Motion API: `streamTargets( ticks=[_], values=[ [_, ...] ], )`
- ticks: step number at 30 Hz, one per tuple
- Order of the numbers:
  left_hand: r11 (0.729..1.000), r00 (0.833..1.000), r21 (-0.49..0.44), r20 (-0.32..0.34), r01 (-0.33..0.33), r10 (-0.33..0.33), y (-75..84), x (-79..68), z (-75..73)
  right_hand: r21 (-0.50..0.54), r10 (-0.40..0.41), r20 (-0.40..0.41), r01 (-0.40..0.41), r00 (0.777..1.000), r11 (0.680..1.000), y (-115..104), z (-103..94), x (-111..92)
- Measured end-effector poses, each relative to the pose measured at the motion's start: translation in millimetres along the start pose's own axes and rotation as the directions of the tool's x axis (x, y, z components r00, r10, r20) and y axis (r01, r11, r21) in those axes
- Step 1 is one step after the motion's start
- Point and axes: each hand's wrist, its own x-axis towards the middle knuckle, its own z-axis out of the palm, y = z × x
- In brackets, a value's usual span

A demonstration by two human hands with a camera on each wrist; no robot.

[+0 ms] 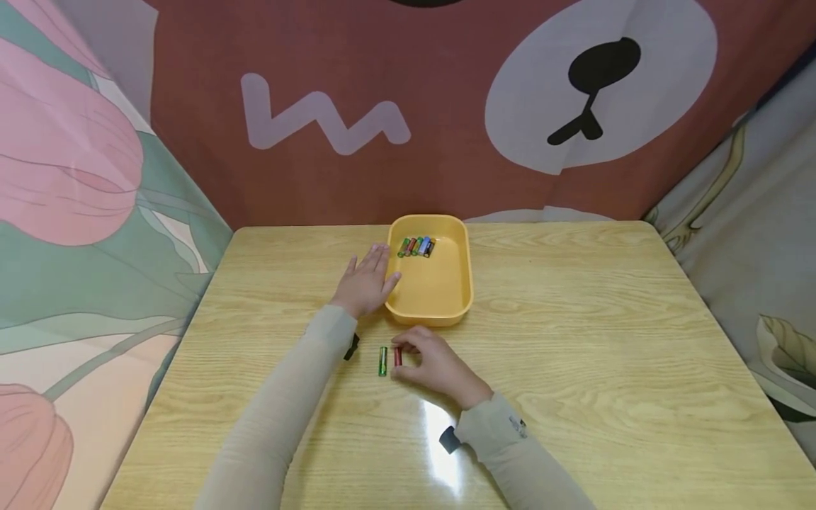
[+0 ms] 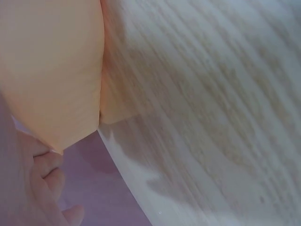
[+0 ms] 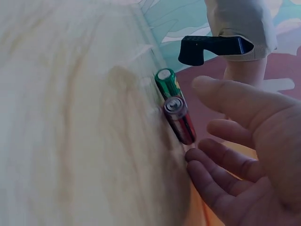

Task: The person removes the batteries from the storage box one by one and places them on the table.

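Observation:
My left hand lies with straight fingers along the left side of a yellow plastic tray, its thumb over the rim. In the left wrist view, fingers show beside the tray wall. In front of the tray, my right hand reaches around a red battery. The right wrist view shows its thumb and fingers spread apart, fingertips close to one end of the red battery. A green battery lies just left of the red one, roughly parallel to it.
Several batteries in different colours lie side by side at the back left inside the tray. The wooden table stretches to both sides. A printed cloth hangs behind its back edge. Each wrist carries a black strap piece.

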Motion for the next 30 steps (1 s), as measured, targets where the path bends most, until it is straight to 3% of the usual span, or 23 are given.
streamTargets(
  ticks=[17, 26, 30],
  values=[
    [1.0, 1.0, 0.007, -0.006, 0.002, -0.002, 0.1, -0.9, -0.4, -0.03, -0.071, -0.085, 0.069, 0.994, 0.997, -25, -24.3, -3],
    [1.0, 1.0, -0.008, -0.009, -0.003, 0.003, -1.3, -0.2, 0.2, -0.019, -0.183, -0.207, 0.183, 0.961, 0.983, -26, -37.5, 1],
    [1.0, 1.0, 0.0, -0.014, -0.001, 0.001, -2.0, 0.7, 1.4, -0.032, -0.195, -0.268, 0.193, 0.944, 0.981, -27, -46.0, 5]
  ],
)
